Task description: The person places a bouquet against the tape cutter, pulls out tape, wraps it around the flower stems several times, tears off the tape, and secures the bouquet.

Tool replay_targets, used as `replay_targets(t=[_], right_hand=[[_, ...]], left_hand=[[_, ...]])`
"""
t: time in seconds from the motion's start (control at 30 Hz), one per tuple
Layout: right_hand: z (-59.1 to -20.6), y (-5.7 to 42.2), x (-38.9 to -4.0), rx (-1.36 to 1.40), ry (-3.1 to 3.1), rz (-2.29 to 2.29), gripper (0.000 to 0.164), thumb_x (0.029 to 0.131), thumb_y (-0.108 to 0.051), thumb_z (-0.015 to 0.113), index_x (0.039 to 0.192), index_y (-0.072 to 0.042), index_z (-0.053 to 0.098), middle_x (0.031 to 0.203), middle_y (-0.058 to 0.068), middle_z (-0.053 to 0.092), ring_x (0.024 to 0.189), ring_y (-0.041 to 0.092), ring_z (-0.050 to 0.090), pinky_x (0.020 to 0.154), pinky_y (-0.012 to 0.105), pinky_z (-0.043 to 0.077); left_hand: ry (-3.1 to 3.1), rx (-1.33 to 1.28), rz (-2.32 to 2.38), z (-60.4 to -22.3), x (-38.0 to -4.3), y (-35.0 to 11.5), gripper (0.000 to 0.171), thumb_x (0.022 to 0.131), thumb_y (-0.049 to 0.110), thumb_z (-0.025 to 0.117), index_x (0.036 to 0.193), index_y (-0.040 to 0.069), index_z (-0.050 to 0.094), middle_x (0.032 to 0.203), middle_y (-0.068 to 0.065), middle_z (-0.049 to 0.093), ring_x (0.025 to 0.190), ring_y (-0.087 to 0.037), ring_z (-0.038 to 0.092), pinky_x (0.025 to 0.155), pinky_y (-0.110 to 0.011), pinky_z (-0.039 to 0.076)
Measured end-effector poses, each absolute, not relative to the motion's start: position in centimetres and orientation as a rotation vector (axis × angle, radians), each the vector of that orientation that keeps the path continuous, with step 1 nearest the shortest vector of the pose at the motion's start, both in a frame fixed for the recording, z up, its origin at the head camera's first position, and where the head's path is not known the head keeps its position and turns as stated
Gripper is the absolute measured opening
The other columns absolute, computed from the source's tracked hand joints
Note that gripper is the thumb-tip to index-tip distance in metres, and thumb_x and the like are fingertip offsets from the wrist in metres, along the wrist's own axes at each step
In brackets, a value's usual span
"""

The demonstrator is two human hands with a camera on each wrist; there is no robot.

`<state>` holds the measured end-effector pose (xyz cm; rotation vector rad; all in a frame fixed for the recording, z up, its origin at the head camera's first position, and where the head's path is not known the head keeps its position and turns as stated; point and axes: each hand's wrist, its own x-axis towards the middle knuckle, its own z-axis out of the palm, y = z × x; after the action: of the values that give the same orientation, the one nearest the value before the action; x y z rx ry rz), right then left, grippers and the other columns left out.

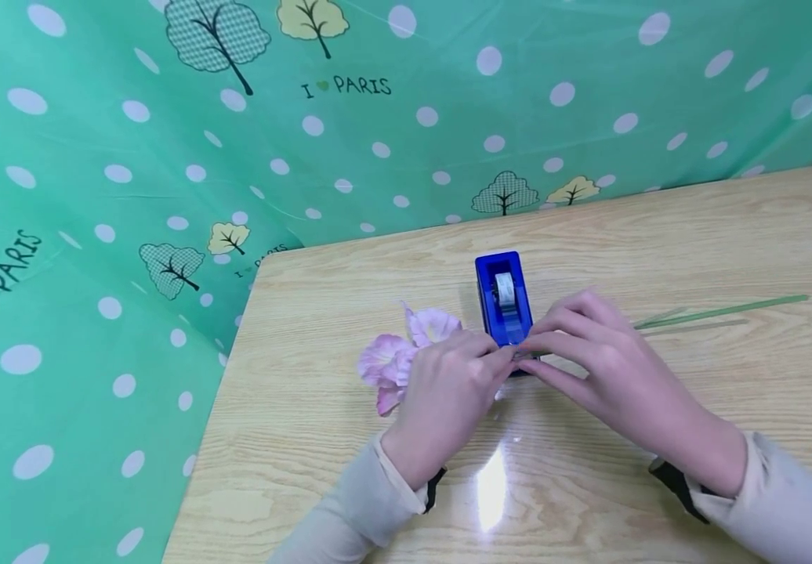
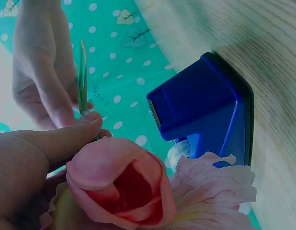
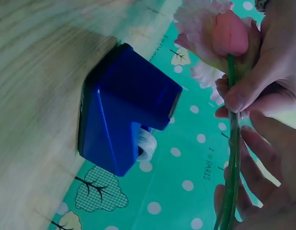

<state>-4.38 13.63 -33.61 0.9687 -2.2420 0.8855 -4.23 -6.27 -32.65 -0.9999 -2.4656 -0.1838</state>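
My left hand point(image 1: 444, 384) pinches the green stems point(image 3: 229, 182) of a few artificial flowers just below the blooms. A salmon-pink rosebud point(image 2: 121, 184) and ruffled pale pink flowers point(image 1: 386, 360) sit at that hand's side, partly hidden by it in the head view. Beside it, my right hand point(image 1: 610, 364) has its fingers loosely spread behind the stems, thumb tip close to the left thumb. A shiny clear band, apparently tape, shows on the stems between the hands. The stems' free ends point right. Just beyond the fingertips stands a blue tape dispenser point(image 1: 504, 313).
A roll of clear tape point(image 3: 147, 145) sits in the dispenser, its toothed cutter point(image 2: 153, 115) facing the hands. The wood-grain table point(image 1: 293, 470) meets a green dotted cloth point(image 1: 378, 180) along its back and left edges.
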Motion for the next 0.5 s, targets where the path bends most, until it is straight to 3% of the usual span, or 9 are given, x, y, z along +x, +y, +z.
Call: replay_targets(t=[0.1, 0.27, 0.33, 0.5], right_hand=[[-33.93, 13.73, -4.33, 0.940, -2.281, 0.919, 0.049, 0.101, -0.048, 0.047, 0.088, -0.013, 0.077, 0.092, -0.007, 0.069, 0.095, 0.015, 0.053, 0.083, 0.021, 0.042], [-34.23, 13.67, -4.05, 0.847, -2.340, 0.983, 0.006, 0.085, -0.017, 0.077, 0.090, -0.014, 0.076, 0.090, -0.009, 0.069, 0.091, 0.009, 0.057, 0.079, 0.014, 0.045], [-34.24, 13.54, -3.93, 0.804, -2.361, 1.008, 0.017, 0.077, -0.005, 0.082, 0.090, -0.015, 0.076, 0.089, -0.010, 0.070, 0.087, 0.007, 0.059, 0.077, 0.013, 0.045], [-34.13, 13.14, -3.78, 0.688, -2.422, 1.097, 0.018, 0.079, -0.004, 0.082, 0.088, -0.018, 0.076, 0.085, -0.013, 0.070, 0.082, 0.006, 0.062, 0.076, 0.012, 0.046]], left_hand=[[-2.449, -1.007, -0.171, -32.79, -4.19, -6.20, 0.007, 0.089, 0.021, 0.075, 0.094, 0.020, 0.080, 0.083, 0.008, 0.073, 0.072, -0.005, 0.065, 0.064, -0.018, 0.053], [-2.431, -1.013, -0.121, -32.84, -4.06, -6.27, 0.006, 0.091, 0.021, 0.073, 0.088, 0.020, 0.078, 0.082, 0.009, 0.072, 0.072, -0.004, 0.063, 0.065, -0.017, 0.052], [-2.423, -1.013, -0.114, -32.78, -4.02, -6.34, 0.007, 0.091, 0.020, 0.072, 0.086, 0.019, 0.077, 0.081, 0.009, 0.071, 0.071, -0.004, 0.063, 0.064, -0.017, 0.051], [-2.382, -1.024, -0.075, -32.62, -3.96, -6.41, 0.007, 0.090, 0.013, 0.073, 0.087, 0.018, 0.078, 0.082, 0.008, 0.072, 0.072, -0.005, 0.062, 0.063, -0.017, 0.051]])
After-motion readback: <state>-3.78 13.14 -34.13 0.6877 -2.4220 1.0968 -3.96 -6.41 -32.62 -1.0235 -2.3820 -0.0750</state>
